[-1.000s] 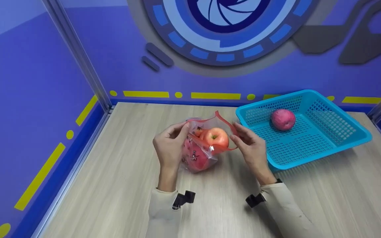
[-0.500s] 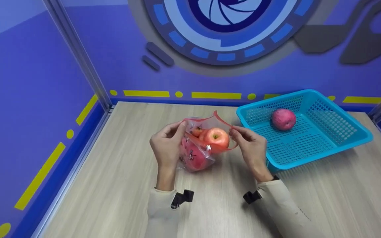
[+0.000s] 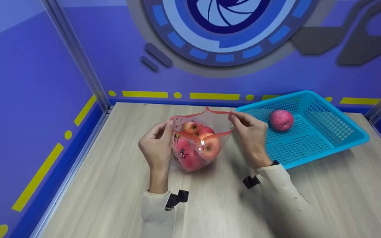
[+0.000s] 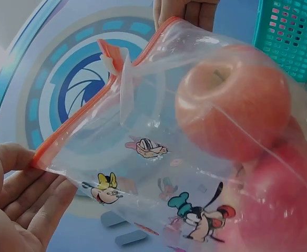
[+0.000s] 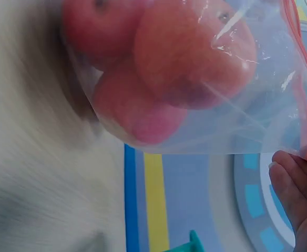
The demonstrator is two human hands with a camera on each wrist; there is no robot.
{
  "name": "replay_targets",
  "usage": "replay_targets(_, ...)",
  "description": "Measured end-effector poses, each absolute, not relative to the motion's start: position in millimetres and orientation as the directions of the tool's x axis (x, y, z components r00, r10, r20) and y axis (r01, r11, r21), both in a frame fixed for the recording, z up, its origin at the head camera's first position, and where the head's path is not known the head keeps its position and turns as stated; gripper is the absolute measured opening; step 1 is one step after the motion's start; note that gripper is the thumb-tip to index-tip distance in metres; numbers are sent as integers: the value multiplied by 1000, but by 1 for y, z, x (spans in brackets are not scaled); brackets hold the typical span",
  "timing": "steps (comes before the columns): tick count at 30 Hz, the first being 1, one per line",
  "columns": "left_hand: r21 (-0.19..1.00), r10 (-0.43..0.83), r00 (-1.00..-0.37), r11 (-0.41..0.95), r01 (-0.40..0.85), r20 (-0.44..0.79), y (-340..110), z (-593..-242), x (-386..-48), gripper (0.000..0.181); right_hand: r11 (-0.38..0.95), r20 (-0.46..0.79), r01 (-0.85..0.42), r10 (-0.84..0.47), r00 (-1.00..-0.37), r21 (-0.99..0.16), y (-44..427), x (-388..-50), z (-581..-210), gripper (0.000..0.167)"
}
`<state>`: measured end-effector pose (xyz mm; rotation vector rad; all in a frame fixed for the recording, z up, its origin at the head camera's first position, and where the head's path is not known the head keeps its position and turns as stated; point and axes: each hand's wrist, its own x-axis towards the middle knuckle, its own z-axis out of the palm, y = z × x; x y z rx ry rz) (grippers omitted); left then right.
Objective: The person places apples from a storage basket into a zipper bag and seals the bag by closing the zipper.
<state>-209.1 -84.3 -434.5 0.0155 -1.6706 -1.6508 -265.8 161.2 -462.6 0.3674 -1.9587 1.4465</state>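
A clear plastic bag (image 3: 190, 150) with a red zip edge and cartoon prints holds several red apples (image 3: 210, 147). The left hand (image 3: 157, 145) pinches the left corner of its open mouth, and the right hand (image 3: 251, 137) pinches the right corner. Seen from the left wrist, the zip edge runs from the left hand (image 4: 22, 199) up to the other hand (image 4: 187, 11), with an apple (image 4: 232, 102) behind the film. The right wrist view has apples (image 5: 195, 52) low in the bag and the right hand (image 5: 298, 194) at the red edge.
A blue perforated basket (image 3: 313, 155) stands at the right of the wooden table (image 3: 111, 185), with one dark red apple (image 3: 281, 120) inside, close to the right hand. Printed blue panels (image 3: 117, 59) rise behind and at the left.
Both hands have risen slightly and moved apart, the left one shifting left. The bag's mouth is stretched wider and higher, and the front apple now sits lower, behind the film.
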Motion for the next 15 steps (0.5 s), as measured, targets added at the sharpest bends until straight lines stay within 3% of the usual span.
replay_targets(5, 850, -536, -681, 151, 504, 499, -81, -434, -209, 10, 381, 670, -586, 133, -731, -715, 164, -269, -458, 21)
replay_targets(15, 857, -440, -742, 164, 488, 507, -77, -436, -210, 10, 405, 619, -549, 54, -784, -731, 166, -267, -459, 15)
